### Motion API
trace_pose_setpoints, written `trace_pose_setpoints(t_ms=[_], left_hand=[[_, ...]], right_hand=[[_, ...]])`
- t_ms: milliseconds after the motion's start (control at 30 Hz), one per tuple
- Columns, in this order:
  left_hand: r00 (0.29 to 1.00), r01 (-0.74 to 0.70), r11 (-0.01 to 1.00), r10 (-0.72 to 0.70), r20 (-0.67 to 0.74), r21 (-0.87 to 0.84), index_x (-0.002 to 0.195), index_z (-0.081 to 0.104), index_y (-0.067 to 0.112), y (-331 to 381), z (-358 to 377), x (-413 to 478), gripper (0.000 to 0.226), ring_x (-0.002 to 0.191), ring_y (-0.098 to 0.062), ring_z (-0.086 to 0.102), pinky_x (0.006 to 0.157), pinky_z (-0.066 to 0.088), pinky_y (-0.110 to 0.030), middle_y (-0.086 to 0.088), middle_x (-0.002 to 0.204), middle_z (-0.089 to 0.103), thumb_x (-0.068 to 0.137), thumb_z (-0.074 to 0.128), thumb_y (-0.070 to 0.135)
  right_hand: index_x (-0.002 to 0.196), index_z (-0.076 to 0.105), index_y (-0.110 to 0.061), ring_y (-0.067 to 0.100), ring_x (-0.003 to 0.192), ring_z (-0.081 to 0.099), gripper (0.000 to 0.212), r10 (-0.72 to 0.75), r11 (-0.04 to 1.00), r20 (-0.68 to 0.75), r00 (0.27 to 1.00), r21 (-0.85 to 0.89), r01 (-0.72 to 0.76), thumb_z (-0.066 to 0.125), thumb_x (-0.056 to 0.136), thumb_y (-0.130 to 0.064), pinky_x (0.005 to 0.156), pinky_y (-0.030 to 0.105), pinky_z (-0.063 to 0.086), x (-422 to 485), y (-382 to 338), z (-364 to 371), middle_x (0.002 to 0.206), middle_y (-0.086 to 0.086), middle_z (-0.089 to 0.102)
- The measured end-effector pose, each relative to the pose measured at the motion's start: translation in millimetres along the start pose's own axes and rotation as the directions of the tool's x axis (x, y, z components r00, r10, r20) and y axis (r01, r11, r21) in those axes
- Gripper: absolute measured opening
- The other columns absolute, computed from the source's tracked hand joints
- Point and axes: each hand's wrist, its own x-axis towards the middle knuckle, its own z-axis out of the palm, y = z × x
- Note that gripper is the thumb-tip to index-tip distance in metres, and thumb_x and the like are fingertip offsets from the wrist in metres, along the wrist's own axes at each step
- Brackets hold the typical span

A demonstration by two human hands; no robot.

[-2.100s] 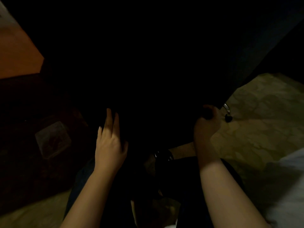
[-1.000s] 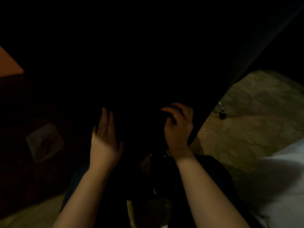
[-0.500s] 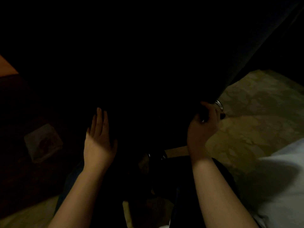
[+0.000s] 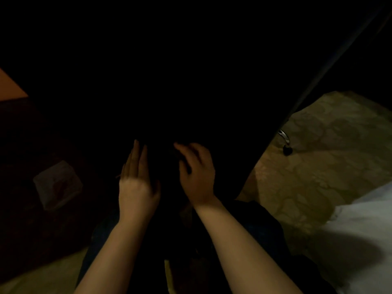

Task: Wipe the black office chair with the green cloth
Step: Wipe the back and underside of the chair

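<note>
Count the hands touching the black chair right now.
2. The left hand lies flat against the black chair, fingers straight; the right hand is beside it, fingers bent. No others visible.

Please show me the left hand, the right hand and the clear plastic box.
left hand [image 4: 137, 188], head view, back of the hand.
right hand [image 4: 198, 174], head view, back of the hand.
clear plastic box [image 4: 57, 184], head view, its top face.

Mottled beige floor [image 4: 318, 166] bears a dark rug [image 4: 31, 219] and a chair caster [image 4: 287, 150].
</note>
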Motion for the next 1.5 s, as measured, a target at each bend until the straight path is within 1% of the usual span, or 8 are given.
trace_pose_setpoints(t_ms=[167, 500, 600, 867, 1133, 1233, 1367, 1500], left_hand=[[0.994, -0.098, 0.995, 0.098, 0.042, -0.001, 0.141, 0.043, -0.007, 7.5, 4.2, -0.1, 0.069, 0.136, -0.043, 0.039, 0.103, 0.042, -0.061, -0.026, 0.152, 0.030, 0.075, 0.060, 0.007], [0.994, -0.044, 0.999, 0.043, 0.105, -0.001, 0.154, 0.016, 0.004, 5.7, 10.4, -0.4, 0.094, 0.147, -0.036, 0.018, 0.111, 0.033, -0.056, -0.015, 0.162, 0.000, 0.081, 0.075, 0.012], [0.992, -0.046, 0.998, 0.049, 0.112, -0.034, 0.154, 0.017, 0.005, 8.0, 9.0, -1.9, 0.091, 0.148, -0.035, 0.016, 0.111, 0.032, -0.058, -0.014, 0.162, 0.001, 0.083, 0.075, 0.012], [0.983, -0.080, 0.997, 0.078, 0.165, 0.008, 0.153, 0.021, 0.006, 12.9, 9.9, -2.4, 0.089, 0.148, -0.031, 0.016, 0.113, 0.030, -0.058, -0.011, 0.162, 0.007, 0.082, 0.074, 0.011], [0.975, -0.047, 0.998, 0.035, 0.218, 0.048, 0.155, 0.012, 0.012, 18.6, 14.1, -0.3, 0.090, 0.150, -0.020, 0.005, 0.119, 0.021, -0.053, -0.004, 0.163, 0.000, 0.086, 0.069, 0.012], [0.972, -0.045, 0.998, 0.033, 0.231, 0.047, 0.155, 0.008, 0.013, 19.1, 16.6, 0.4, 0.092, 0.150, -0.017, 0.002, 0.120, 0.018, -0.052, -0.001, 0.163, -0.003, 0.086, 0.068, 0.012], [0.968, -0.057, 0.995, 0.036, 0.248, 0.078, 0.155, 0.002, 0.014, 18.2, 20.3, 0.9, 0.095, 0.151, -0.017, 0.003, 0.121, 0.016, -0.050, 0.001, 0.163, -0.008, 0.086, 0.068, 0.015], [0.970, -0.050, 0.996, 0.029, 0.241, 0.079, 0.155, 0.003, 0.014, 16.4, 22.0, -0.4, 0.095, 0.151, -0.017, 0.003, 0.121, 0.014, -0.047, 0.001, 0.163, -0.009, 0.086, 0.069, 0.015]], right_hand=[[0.093, 0.075, -0.011, 0.024, 0.097, 0.054, 0.028, -0.200, 0.973, 0.198, 0.960, -0.072, 0.217, 0.054, 0.078, -0.022, 0.077, 0.032, 0.055, -12.2, -1.5, 14.9, 0.100, 0.009, 0.069], [0.075, 0.077, -0.005, 0.027, 0.095, 0.051, 0.052, -0.106, 0.992, -0.251, 0.962, -0.097, 0.084, 0.038, 0.104, -0.024, 0.093, 0.021, 0.041, 18.1, 19.7, -67.4, 0.091, 0.016, 0.069], [0.071, 0.074, 0.000, 0.030, 0.092, 0.053, 0.025, -0.112, 0.988, -0.357, 0.928, -0.142, 0.065, 0.053, 0.084, 0.003, 0.095, 0.019, 0.039, 26.0, 30.8, -89.4, 0.088, 0.019, 0.068], [0.086, 0.074, -0.017, 0.041, 0.101, 0.056, 0.048, -0.027, 0.995, -0.541, 0.840, -0.097, -0.031, 0.057, 0.071, 0.025, 0.086, 0.050, 0.047, 34.5, 73.5, -111.6, 0.109, 0.008, 0.059], [0.077, 0.073, -0.007, 0.030, 0.102, 0.054, 0.030, 0.191, 0.972, -0.196, 0.962, -0.097, -0.213, 0.054, 0.069, 0.014, 0.090, 0.011, 0.034, -3.2, 116.8, -94.3, 0.104, 0.016, 0.060], [0.079, 0.075, -0.009, 0.036, 0.097, 0.055, 0.027, 0.285, 0.946, -0.008, 0.958, -0.161, -0.283, 0.058, 0.071, 0.010, 0.081, 0.025, 0.044, -23.3, 139.9, -93.5, 0.102, 0.014, 0.060], [0.082, 0.075, -0.012, 0.039, 0.094, 0.057, 0.027, 0.443, 0.892, 0.229, 0.867, -0.209, -0.401, 0.067, 0.073, 0.013, 0.071, 0.045, 0.051, -47.2, 162.5, -89.3, 0.106, 0.016, 0.061], [0.085, 0.071, -0.025, 0.031, 0.095, 0.060, 0.032, 0.629, 0.778, 0.345, 0.697, -0.269, -0.569, 0.060, 0.082, 0.005, 0.076, 0.033, 0.050, -62.8, 170.8, -80.0, 0.088, -0.019, 0.050]])
